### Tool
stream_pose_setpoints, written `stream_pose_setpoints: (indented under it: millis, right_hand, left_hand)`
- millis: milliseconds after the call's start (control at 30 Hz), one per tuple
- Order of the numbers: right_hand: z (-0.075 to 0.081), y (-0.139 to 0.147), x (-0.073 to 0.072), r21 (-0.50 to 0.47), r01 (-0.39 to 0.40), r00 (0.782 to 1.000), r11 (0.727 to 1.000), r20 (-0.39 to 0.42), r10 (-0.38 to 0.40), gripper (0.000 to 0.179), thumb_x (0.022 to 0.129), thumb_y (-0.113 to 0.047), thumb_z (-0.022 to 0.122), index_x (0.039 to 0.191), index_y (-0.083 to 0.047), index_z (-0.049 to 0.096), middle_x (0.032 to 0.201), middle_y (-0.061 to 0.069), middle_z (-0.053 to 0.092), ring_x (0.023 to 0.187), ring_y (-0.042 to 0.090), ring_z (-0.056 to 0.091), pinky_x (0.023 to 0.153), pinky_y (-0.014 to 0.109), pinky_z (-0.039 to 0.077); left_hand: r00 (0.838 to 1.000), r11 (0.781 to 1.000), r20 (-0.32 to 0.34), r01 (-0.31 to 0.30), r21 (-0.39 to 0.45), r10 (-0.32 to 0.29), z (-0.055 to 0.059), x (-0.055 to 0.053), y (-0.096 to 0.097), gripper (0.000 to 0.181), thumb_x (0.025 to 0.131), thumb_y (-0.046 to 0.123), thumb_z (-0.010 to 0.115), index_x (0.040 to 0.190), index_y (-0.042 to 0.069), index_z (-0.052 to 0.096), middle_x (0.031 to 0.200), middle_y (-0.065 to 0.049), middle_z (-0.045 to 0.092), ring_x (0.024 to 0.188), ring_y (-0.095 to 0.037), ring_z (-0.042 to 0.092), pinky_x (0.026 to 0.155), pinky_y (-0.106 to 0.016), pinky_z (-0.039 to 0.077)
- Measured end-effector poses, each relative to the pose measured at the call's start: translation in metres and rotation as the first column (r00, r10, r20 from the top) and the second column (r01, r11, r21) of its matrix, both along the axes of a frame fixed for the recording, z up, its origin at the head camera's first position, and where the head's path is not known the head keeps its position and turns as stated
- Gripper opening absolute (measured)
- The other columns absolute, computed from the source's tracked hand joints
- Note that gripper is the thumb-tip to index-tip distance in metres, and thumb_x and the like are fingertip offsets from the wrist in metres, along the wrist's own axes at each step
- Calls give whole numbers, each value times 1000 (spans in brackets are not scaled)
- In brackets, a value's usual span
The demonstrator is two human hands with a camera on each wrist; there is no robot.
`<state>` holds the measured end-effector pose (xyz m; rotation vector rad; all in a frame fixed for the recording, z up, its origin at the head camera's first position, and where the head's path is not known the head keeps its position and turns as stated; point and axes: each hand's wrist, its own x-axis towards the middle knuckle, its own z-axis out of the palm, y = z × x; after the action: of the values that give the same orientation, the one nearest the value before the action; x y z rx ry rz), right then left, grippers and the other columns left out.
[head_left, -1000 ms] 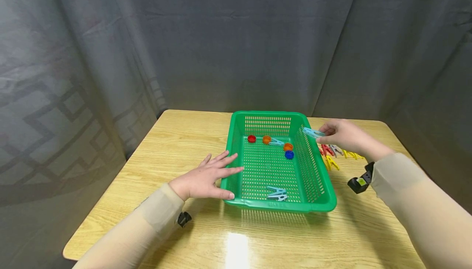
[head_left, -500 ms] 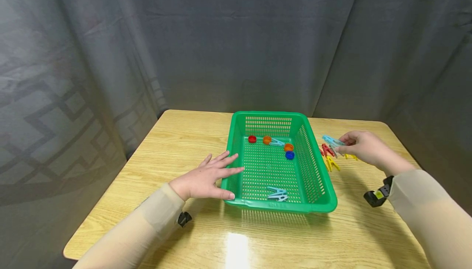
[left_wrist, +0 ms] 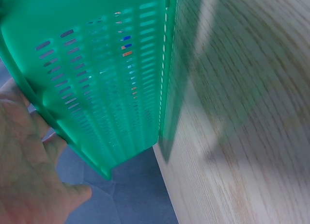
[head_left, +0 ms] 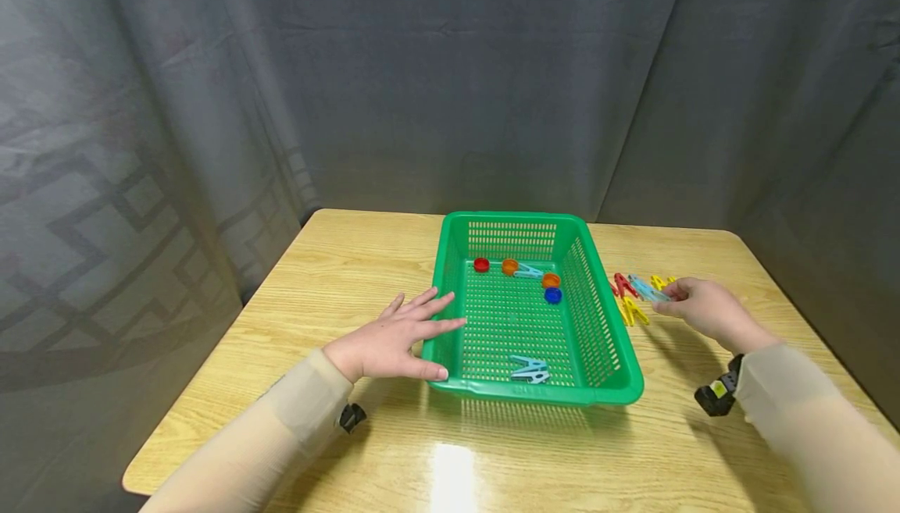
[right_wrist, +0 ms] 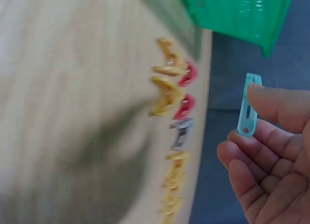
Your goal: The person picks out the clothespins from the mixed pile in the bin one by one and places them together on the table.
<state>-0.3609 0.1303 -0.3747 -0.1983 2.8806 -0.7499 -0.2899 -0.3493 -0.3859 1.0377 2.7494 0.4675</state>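
My left hand [head_left: 394, 339] rests with fingers spread on the left rim of the green plastic basket [head_left: 534, 393]. To the right of the basket, my right hand [head_left: 716, 311] pinches a light blue clothespin [head_left: 645, 288] between thumb and fingers; the right wrist view shows this clothespin [right_wrist: 249, 105] held above the table. Beneath and beside it lie red clothespins [head_left: 624, 285] and yellow clothespins [head_left: 635, 311]. A grey clothespin [right_wrist: 181, 134] lies in the same row in the right wrist view. Inside the basket are light blue clothespins [head_left: 530, 369], one near the front and another toward the back.
The basket also holds a red cap [head_left: 481, 265], two orange caps [head_left: 509, 267] and a blue cap [head_left: 553, 295]. Everything stands on a wooden table [head_left: 337, 263]. Grey curtains [head_left: 457, 83] hang behind and at both sides.
My right hand has carried the light blue clothespin from over the basket's right rim rightward and down to the clothespins on the table. The left hand stays put.
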Motion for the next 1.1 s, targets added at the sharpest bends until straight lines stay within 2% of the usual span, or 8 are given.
stream_pose_setpoints:
  millis: [267,467,567,667,867,1100]
  right_hand:
    - [-20,6,2,35,80,996,996,34,-81,64,91,-40,64,119,16,50,115,35,52,96,43,54,74,50,46]
    - [-26,8,2,50,142,986,989,84,-146,59,90,-39,65,114,14,53,106,28,55,87,35,51,68,42,44]
    - [-29,11,2,55,165,978,985,122,-170,63,89,-43,65,114,13,53,106,28,55,89,37,52,68,44,45]
    - [-32,12,2,47,178,971,983,151,-183,67,87,-47,66,116,12,53,109,30,54,93,39,52,69,46,46]
    - [-36,11,1,21,197,968,980,157,-198,69,86,-46,68,117,13,51,115,33,51,97,43,51,71,49,45]
    - [-39,10,-2,19,206,968,978,141,-206,63,85,-43,71,110,11,52,102,25,54,87,35,48,68,43,42]
  left_hand:
    - [1000,1000,-7,3,-1,-3,0,0,0,78,84,71,52,151,38,29,160,12,-1,146,-15,-8,111,-61,-1]
    - [1000,1000,-7,1,-1,-1,0,0,1,78,84,71,51,151,38,29,160,12,-1,146,-16,-7,111,-61,-1]
    - [1000,1000,-6,-2,1,2,0,0,0,78,84,72,51,151,38,29,160,12,-1,146,-15,-8,111,-61,-1]
    - [1000,1000,-5,-3,2,3,0,0,0,78,84,71,51,151,38,29,160,12,-1,146,-14,-8,111,-61,-1]
    - [1000,1000,-3,-5,15,5,0,0,0,76,85,65,57,151,38,30,160,12,0,146,-14,-8,111,-60,-2]
    - [1000,1000,0,-5,14,5,0,-1,0,75,85,64,57,150,38,30,160,12,0,146,-14,-8,111,-60,-2]
